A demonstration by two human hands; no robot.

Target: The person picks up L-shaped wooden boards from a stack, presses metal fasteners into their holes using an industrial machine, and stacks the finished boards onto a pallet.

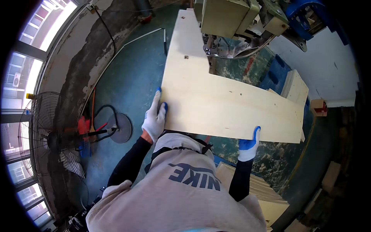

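Board: L-shaped and pale (pixel 232 104), held out before you, its inner corner toward the machine (pixel 230 19).
Left hand: yours, gloved (pixel 154 118), grasps the board's left edge near the lower corner, thumb on the face.
Right hand: yours, gloved (pixel 249 146), grasps the board's near edge toward its right end, thumb on top; the other fingers' tips are hidden.
Machine: beyond the board's inner corner; whether they touch, you cannot tell.
Stack (pixel 270 195): nearer you than the board.
Fan (pixel 46 135): well left of the board.

Green floor (pixel 145 81); stained grey wall (pixel 77 58), bright windows (pixel 15 65) left; pale wall (pixel 328 65) right
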